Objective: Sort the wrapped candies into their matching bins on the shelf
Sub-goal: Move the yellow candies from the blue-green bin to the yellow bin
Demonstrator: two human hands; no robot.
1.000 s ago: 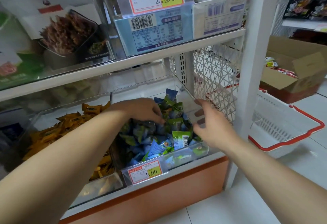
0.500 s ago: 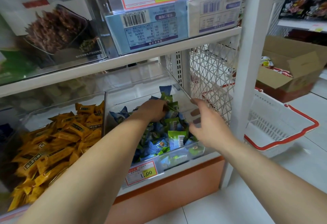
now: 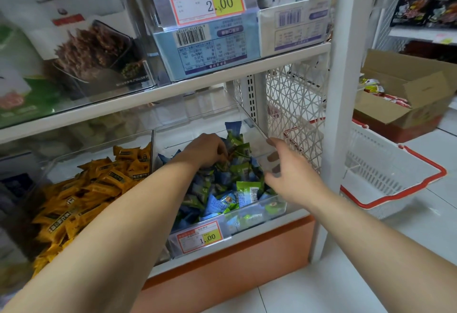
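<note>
A clear bin (image 3: 257,215) on the bottom shelf holds a heap of green and blue wrapped candies (image 3: 230,189). My left hand (image 3: 207,149) reaches into the back of that heap, fingers curled down and pinching candies near the top. Just right of the heap, my right hand (image 3: 291,176) has its fingers spread and straight, touching the bin's clear right wall. A second clear bin to the left is full of yellow wrapped candies (image 3: 99,189).
A price tag (image 3: 201,237) reading 1.00 hangs on the bin front. Boxed goods fill the shelf above (image 3: 205,47). A white shelf post (image 3: 346,90) stands at the right, with a white, red-rimmed basket (image 3: 395,176) and an open cardboard box (image 3: 408,104) on the floor beyond.
My left hand has shifted slightly toward the back of the green and blue heap. The view has swung left, so more yellow candies show. My right hand has stayed by the bin wall.
</note>
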